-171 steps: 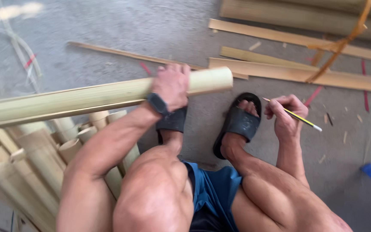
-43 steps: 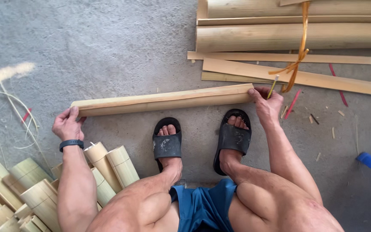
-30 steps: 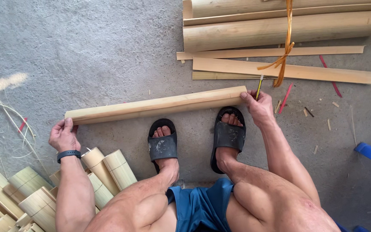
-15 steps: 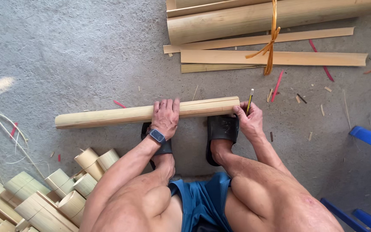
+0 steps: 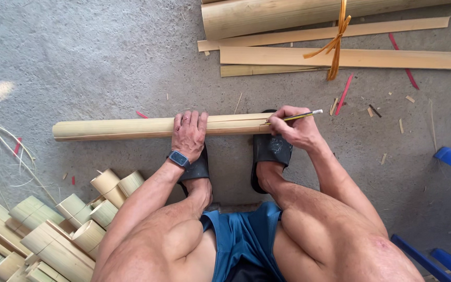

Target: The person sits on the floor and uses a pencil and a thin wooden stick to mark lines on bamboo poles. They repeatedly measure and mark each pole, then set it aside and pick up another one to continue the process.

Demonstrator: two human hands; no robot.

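Bamboo pole (image 5: pixel 131 128) lies on the concrete floor (image 5: pixel 105 62) across the person's sandals (image 5: pixel 270 149). Left hand (image 5: pixel 188 134) presses it flat, palm down; right hand (image 5: pixel 293 128) grips a pencil (image 5: pixel 298 116) at its end. Being round, the pole may roll and skew the mark.

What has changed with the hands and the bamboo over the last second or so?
The left hand let go of the bamboo's left end and slid to its middle, pressing it down. The right hand turned the pencil from upright to lie along the pole, tip on it. The bamboo stays across the sandals.
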